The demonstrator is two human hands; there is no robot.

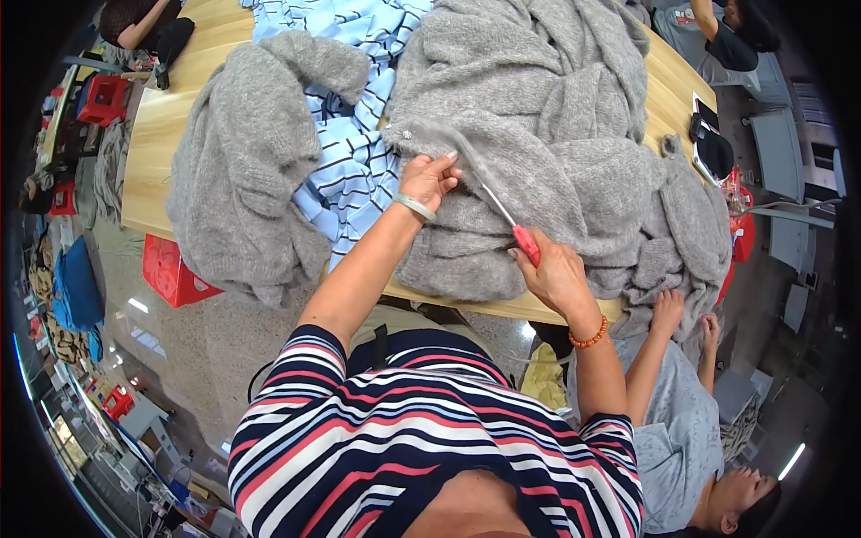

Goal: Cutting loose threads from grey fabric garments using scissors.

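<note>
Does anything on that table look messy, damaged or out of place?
Nothing looks damaged. The grey knit sweaters lie heaped and crumpled over a blue striped shirt, and one grey garment hangs over the edge of the wooden table.

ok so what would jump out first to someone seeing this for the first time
The heap of grey knitted garments spread over the wooden table, with a blue-and-white striped cloth lying between them. At the middle, the left hand pinches a fold of grey knit while the right hand holds a red-handled tool with its thin metal shaft pointing into that fold. Another person's hands touch the knit at the table's near right edge.
</note>
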